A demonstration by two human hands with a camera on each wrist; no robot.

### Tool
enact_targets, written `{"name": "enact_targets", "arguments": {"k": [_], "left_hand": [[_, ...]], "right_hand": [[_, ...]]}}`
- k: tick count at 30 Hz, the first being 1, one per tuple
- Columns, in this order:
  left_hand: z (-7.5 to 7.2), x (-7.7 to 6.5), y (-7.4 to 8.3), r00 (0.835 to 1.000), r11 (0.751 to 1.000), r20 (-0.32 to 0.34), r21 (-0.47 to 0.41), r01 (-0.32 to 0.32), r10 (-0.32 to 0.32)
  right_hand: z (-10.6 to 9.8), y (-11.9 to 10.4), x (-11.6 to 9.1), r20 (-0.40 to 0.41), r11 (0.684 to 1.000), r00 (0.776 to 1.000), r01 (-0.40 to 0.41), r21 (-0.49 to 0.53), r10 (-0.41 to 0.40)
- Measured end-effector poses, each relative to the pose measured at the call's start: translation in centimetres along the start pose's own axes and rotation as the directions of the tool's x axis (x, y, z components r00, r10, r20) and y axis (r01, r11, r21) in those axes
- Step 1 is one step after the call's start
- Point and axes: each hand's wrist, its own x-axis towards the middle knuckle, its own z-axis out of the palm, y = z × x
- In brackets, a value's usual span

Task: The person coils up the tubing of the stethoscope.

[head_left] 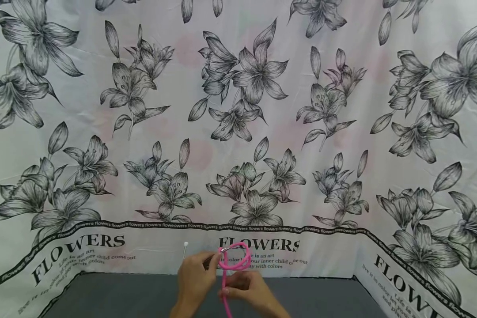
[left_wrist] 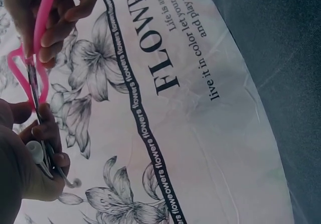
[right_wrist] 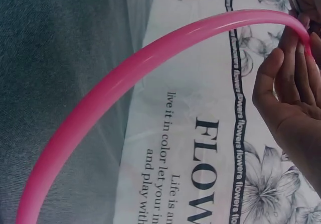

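Note:
A stethoscope with pink tubing (head_left: 238, 267) and metal ear tubes (left_wrist: 34, 86) is between my two hands. My left hand (head_left: 196, 278) grips the ear tubes, its fingers curled round them in the left wrist view. A white ear tip (left_wrist: 35, 151) pokes out beside that palm. Below the looped part of the tubing, my right hand (head_left: 252, 289) pinches the pink tube between thumb and fingers. In the right wrist view, the tube arcs away from my right hand (right_wrist: 293, 93) toward the lower left. The tube's far end is out of view.
A dark grey table surface (head_left: 131, 296) lies beneath the hands. Behind it hangs a white cloth (head_left: 183, 119) printed with flowers and lettering, which also runs along both sides.

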Motion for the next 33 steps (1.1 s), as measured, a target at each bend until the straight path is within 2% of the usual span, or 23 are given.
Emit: {"name": "enact_targets", "arguments": {"k": [5,8,11,15,20,21,22,23,24,26,27,28,30,31,32,33], "left_hand": [[0.2,0.0,-0.2,0.996,0.992,-0.067,0.116,-0.045,0.053],[0.2,0.0,-0.2,0.991,0.977,-0.091,0.197,-0.077,0.096],[0.2,-0.1,-0.1,0.983,0.952,-0.103,0.280,-0.121,0.155],[0.3,-0.4,0.0,0.965,0.916,-0.107,0.355,-0.188,0.239],[0.4,-0.8,-0.3,0.951,0.883,-0.101,0.411,-0.228,0.292],[0.5,-0.9,-0.3,0.946,0.874,-0.095,0.421,-0.243,0.309],[0.6,-1.0,-0.4,0.939,0.862,-0.091,0.432,-0.264,0.333],[0.7,-1.1,-0.5,0.929,0.850,-0.085,0.441,-0.289,0.360],[0.9,-1.2,-0.7,0.916,0.834,-0.081,0.450,-0.318,0.393],[1.3,-1.2,-0.7,0.888,0.806,-0.070,0.456,-0.377,0.455],[1.6,-1.2,-0.7,0.873,0.792,-0.066,0.457,-0.404,0.483],[1.8,-1.2,-0.6,0.858,0.777,-0.058,0.459,-0.431,0.510],[2.1,-1.3,-0.3,0.834,0.753,-0.038,0.453,-0.477,0.551],[2.2,-1.3,-0.1,0.824,0.744,-0.027,0.448,-0.496,0.566],[2.3,-1.3,0.1,0.814,0.738,-0.022,0.438,-0.514,0.580],[2.4,-1.3,0.4,0.806,0.732,-0.016,0.429,-0.529,0.591]], "right_hand": [[0.5,-0.5,-0.1,0.080,0.996,0.996,0.052,-0.072,-0.046],[1.1,-1.1,-0.2,0.129,0.990,0.991,0.049,-0.131,-0.032],[1.5,-2.0,-0.6,0.144,0.978,0.990,0.021,-0.205,0.008],[1.7,-3.3,-1.3,0.120,0.936,0.992,0.012,-0.353,0.032],[2.1,-4.5,-1.8,0.133,0.862,0.990,0.037,-0.506,0.036],[2.0,-4.6,-1.9,0.162,0.818,0.987,0.102,-0.566,-0.010],[1.9,-4.6,-1.9,0.206,0.749,0.973,0.212,-0.628,-0.103],[1.8,-4.6,-1.8,0.238,0.657,0.950,0.311,-0.686,-0.201],[1.6,-4.6,-1.8,0.259,0.550,0.919,0.386,-0.740,-0.297],[1.4,-4.8,-1.9,0.259,0.353,0.844,0.449,-0.821,-0.470],[1.3,-4.9,-2.0,0.248,0.279,0.804,0.449,-0.849,-0.541],[1.2,-5.1,-2.1,0.206,0.268,0.792,0.420,-0.867,-0.575],[1.2,-5.7,-2.5,0.068,0.328,0.819,0.302,-0.895,-0.570],[1.2,-5.9,-2.6,-0.005,0.358,0.821,0.244,-0.901,-0.571],[1.2,-6.1,-2.6,-0.070,0.371,0.813,0.186,-0.910,-0.578],[1.1,-6.2,-2.6,-0.126,0.369,0.797,0.128,-0.921,-0.591]]}}
